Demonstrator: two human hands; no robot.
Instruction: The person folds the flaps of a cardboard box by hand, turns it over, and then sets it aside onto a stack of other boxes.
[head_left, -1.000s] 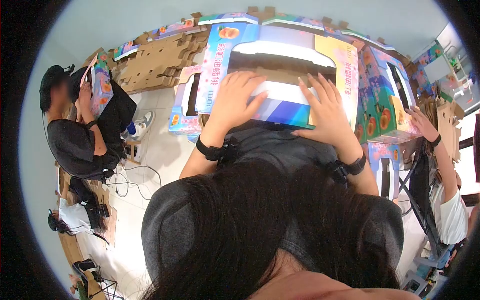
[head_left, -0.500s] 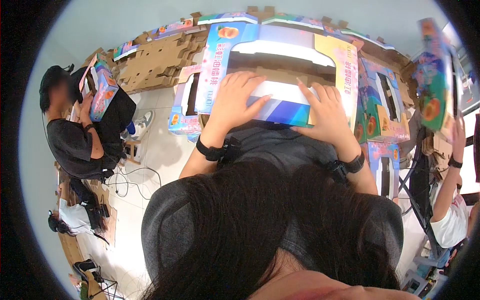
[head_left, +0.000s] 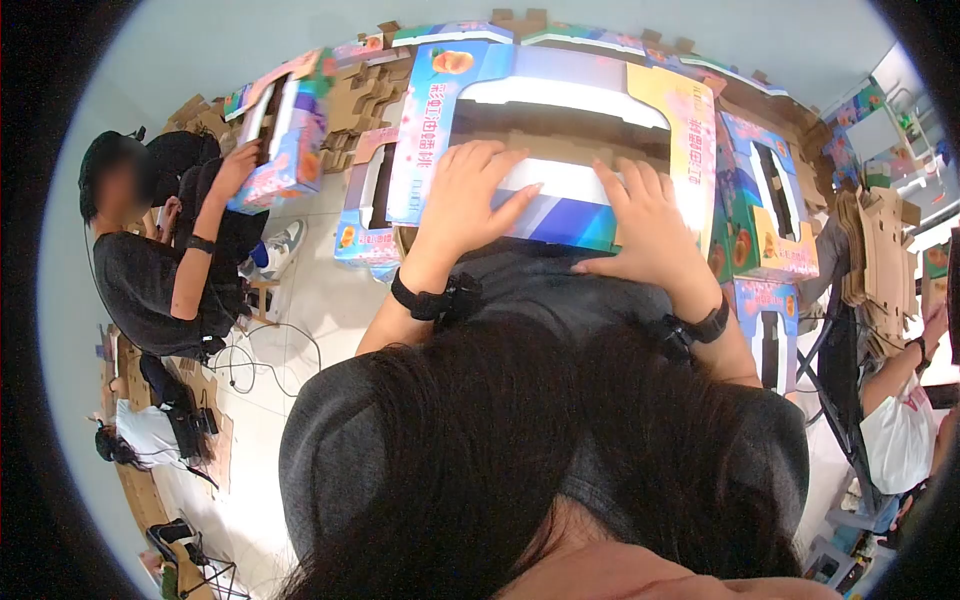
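A printed cardboard fruit box [head_left: 560,70] with peach pictures sits in front of my body, its wide cut-out on top showing brown card inside. My left hand [head_left: 470,195] lies across the near left part of the box, fingers stretched toward the cut-out and thumb apart over the white flap [head_left: 560,185]. Over the near right part rests my right hand [head_left: 645,215], its fingers spread on the same flap and the thumb pointing inward below the coloured side panel. Both hands are open and touch the card. Black bands circle both wrists.
Other printed boxes stand left [head_left: 365,220] and right [head_left: 770,200] of mine. Flat brown cardboard [head_left: 365,105] is stacked behind. On the left a co-worker's hand [head_left: 235,170] holds out another box [head_left: 290,140]. Another person [head_left: 895,435] is at the right edge. Cables [head_left: 260,360] lie on the floor.
My hands stay almost where they were on the box. The left co-worker's box has swung out to the right. At the right, the raised box and arm have come down.
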